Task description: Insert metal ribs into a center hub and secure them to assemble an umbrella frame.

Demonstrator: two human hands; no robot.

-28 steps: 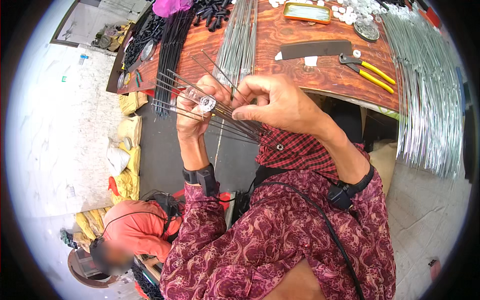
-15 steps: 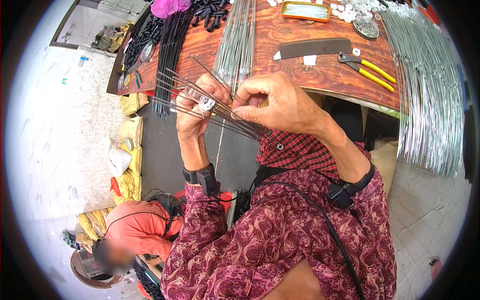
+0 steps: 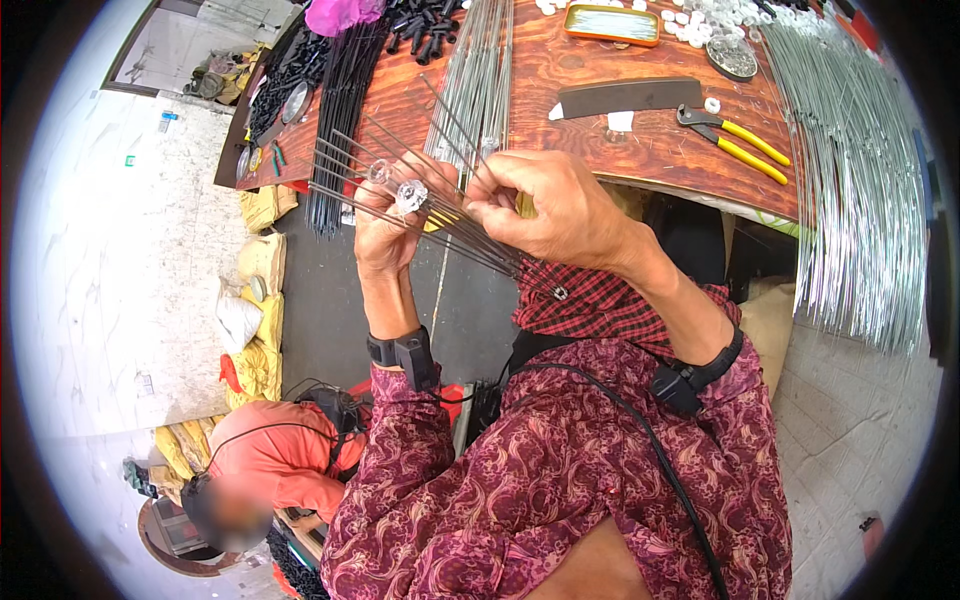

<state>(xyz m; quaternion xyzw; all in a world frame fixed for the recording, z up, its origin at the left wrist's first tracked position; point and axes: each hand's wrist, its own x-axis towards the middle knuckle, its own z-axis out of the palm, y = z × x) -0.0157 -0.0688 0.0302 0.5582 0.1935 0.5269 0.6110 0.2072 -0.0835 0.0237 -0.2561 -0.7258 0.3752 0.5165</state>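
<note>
My left hand (image 3: 385, 225) is closed around a clear plastic piece (image 3: 411, 196) with a round notched end. Several thin dark metal rods (image 3: 470, 238) run through or beside this piece and slant down toward my lap, where a small ring-like end (image 3: 560, 293) shows. My right hand (image 3: 550, 205) pinches one single rod (image 3: 452, 118) between thumb and fingers, just right of the left hand. That rod's upper end points up and left, apart from the others. Whether its lower end sits in the clear piece is hidden by the fingers.
On the wooden table (image 3: 560, 160) lie yellow-handled pincers (image 3: 735, 143), a dark flat strip (image 3: 630, 97), a tin of thin pins (image 3: 612, 24) and white plastic pieces. Bundles of silver rods (image 3: 860, 190) and black rods (image 3: 345, 120) hang over its edge. A person in orange (image 3: 275, 455) sits at lower left.
My right hand has shifted slightly, and the pinched rod now stands higher and steeper. The clear piece in my left hand has turned so that its round end shows more.
</note>
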